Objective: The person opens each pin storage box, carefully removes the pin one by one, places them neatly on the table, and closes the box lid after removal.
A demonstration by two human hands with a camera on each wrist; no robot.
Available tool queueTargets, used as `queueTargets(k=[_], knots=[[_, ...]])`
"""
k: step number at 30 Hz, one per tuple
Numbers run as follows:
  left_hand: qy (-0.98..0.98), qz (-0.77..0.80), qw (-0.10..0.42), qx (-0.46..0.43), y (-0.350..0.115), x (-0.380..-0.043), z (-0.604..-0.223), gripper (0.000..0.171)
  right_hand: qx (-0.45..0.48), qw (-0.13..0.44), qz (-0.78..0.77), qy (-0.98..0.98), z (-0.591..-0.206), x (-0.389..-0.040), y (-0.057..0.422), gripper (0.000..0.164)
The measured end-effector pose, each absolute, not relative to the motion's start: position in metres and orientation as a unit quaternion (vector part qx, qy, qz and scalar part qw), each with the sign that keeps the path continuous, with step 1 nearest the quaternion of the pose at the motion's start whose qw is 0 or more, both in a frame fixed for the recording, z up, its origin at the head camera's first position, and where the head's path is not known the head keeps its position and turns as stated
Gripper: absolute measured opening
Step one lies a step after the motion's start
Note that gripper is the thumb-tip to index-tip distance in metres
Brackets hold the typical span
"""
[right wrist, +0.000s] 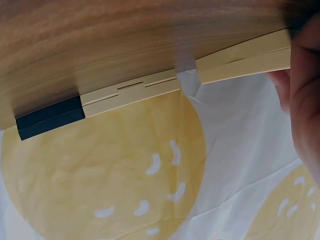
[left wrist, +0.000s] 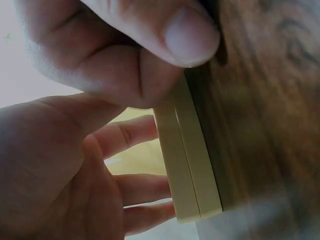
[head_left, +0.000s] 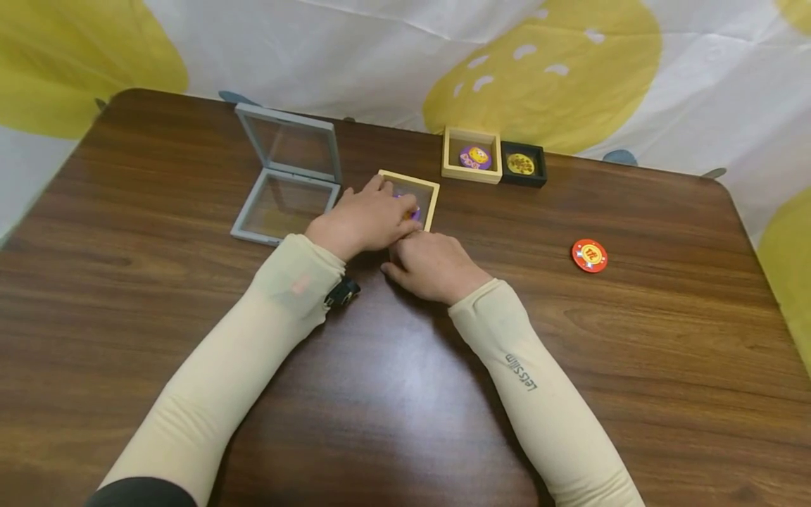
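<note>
A cream square display frame (head_left: 434, 205) with a clear window lies closed on the table in front of me, with part of a purple badge (head_left: 415, 213) showing inside. My left hand (head_left: 362, 220) reaches over the frame, its spread fingers resting on top. My right hand (head_left: 433, 264) grips the near edge with curled fingers, beside the left thumb. In the left wrist view, the cream side wall (left wrist: 186, 170) shows a seam along its length, and the right thumb (left wrist: 192, 37) hangs past the edge. The hands hide much of the frame.
Left of it stands a grey display frame (head_left: 252, 205), its lid raised. At the back, a cream frame (head_left: 451, 171) with a purple badge (head_left: 475, 158) adjoins a black frame (head_left: 541, 169) with a gold disc (head_left: 521, 164). A red round chip (head_left: 589, 255) lies to the right.
</note>
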State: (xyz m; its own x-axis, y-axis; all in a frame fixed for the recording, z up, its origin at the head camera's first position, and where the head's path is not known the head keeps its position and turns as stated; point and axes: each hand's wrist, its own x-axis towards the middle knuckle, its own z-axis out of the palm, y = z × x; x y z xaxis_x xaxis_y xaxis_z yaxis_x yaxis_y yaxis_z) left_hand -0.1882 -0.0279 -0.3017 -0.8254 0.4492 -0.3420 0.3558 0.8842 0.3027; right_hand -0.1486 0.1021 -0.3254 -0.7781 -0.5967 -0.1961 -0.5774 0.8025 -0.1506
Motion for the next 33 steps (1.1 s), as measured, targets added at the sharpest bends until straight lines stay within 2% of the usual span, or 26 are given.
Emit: queueTargets(k=[10, 19, 23, 33], knots=[[0.949, 0.082, 0.21, 0.219, -0.028, -0.188, -0.301, 0.044, -0.317, 0.127, -0.057, 0.938, -0.326, -0.149, 0.101, 0.026], [0.952, 0.096, 0.164, 0.241, -0.037, -0.191, -0.301, 0.023, -0.335, 0.122, -0.065, 0.932, -0.327, -0.148, 0.102, 0.029], [0.948, 0.087, 0.167, 0.257, -0.036, -0.191, -0.299, 0.015, -0.338, 0.119, -0.069, 0.931, -0.328, -0.149, 0.103, 0.028], [0.934, 0.094, 0.201, 0.281, -0.031, -0.186, -0.298, 0.01, -0.327, 0.117, -0.067, 0.935, -0.329, -0.15, 0.103, 0.03]])
